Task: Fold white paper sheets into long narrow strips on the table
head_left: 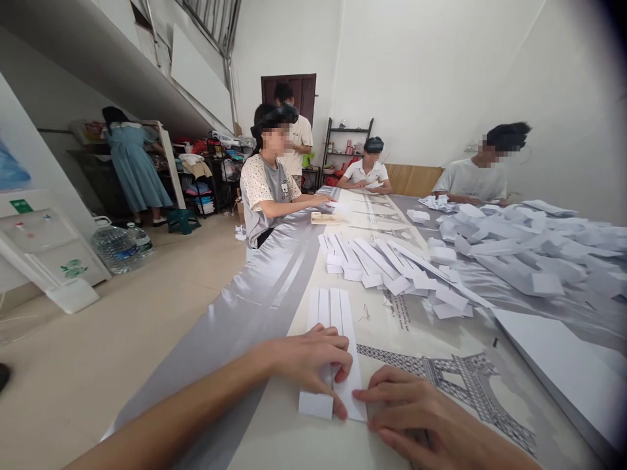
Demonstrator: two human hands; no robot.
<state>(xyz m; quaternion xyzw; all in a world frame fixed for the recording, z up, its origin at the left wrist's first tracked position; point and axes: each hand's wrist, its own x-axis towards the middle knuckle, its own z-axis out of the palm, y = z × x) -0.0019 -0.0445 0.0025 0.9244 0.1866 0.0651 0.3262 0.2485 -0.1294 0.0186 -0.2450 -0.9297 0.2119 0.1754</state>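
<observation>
A long folded white paper strip (341,310) lies lengthwise on the table in front of me, with slits or fold lines along it and a short flap at its near end. My left hand (316,356) is curled over the strip, its fingers bent down onto the paper and its thumb pressed beside the near flap. At the near right corner, my right hand (416,414) is closed on the paper's edge, index fingertip on top and thumb close below. My palms hide part of the grip.
Several folded white paper pieces (377,264) lie beyond my hands. A large heap of white paper (519,245) covers the right side, near flat sheets (563,356). A wooden block (324,219) sits near a co-worker (274,176) on the left. Other people sit farther along the table (267,300).
</observation>
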